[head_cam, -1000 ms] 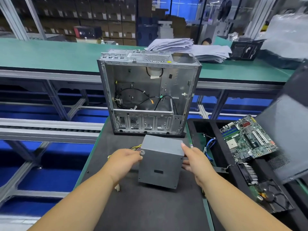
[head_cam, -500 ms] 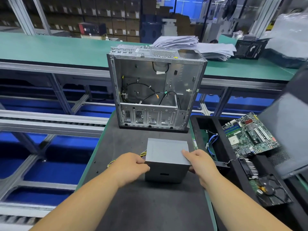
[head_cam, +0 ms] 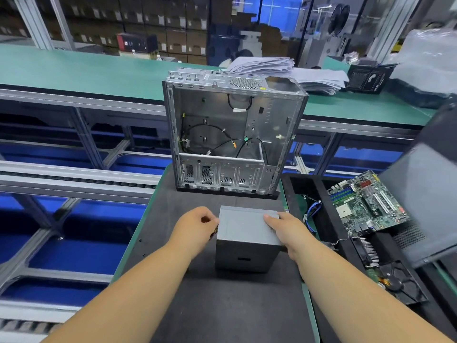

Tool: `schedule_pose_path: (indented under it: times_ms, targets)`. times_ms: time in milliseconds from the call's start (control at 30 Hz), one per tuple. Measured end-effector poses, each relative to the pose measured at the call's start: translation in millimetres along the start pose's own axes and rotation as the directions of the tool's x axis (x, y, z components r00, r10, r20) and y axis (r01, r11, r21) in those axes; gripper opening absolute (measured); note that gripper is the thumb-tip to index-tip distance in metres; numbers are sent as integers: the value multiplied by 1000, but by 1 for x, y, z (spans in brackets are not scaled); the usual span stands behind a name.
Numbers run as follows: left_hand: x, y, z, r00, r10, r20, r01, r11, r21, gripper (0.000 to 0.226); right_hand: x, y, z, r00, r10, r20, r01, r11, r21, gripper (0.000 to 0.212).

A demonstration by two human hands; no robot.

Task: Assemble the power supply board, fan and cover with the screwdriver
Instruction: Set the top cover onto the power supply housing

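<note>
Both hands still grip the grey box [head_cam: 247,237] (power supply): left hand [head_cam: 195,225] curled at its left edge, right hand [head_cam: 284,230] over its top. Box now sits lower, squarer than before, near the open case [head_cam: 232,137].

Stacked papers [head_cam: 284,70] and black box [head_cam: 368,79] on the green bench [head_cam: 86,70] behind.
</note>
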State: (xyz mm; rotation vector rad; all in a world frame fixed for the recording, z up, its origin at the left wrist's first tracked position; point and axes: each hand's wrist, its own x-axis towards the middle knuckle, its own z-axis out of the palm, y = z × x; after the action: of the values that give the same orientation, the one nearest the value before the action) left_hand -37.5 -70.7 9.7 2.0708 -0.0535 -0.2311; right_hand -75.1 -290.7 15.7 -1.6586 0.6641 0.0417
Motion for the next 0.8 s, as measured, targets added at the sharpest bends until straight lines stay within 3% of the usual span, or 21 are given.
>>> schedule_pose_path:
  times_ms: [100,300,433,567,633,733,800]
  targets:
    - [-3,-9,0,999,46,24,-46,999,10,15,1,5,2,1000,-7,-17,6,1000,-19,15]
    - [-4,-13,-2,992,107,61,-110,993,52,18,-1,-1,3,1000,24,-11,-24,999,-31,30]
    - [3,-2,-3,997,-3,81,-4,997,80,21,-3,-10,2,998,59,9,-58,998,-36,38]
    - [21,20,3,984,-156,91,132,966,221,50,-5,-14,1,998,67,20,-66,996,-51,44]
    - [27,25,10,978,-188,89,155,944,290,53,-4,-15,0,997,70,18,-69,996,-62,46]
    - [32,26,20,966,-246,82,227,955,191,62,-3,-16,0,997,75,22,-73,994,-81,46]
    - [34,27,23,961,-244,127,237,969,72,49,-3,-17,0,996,81,22,-79,994,-79,44]
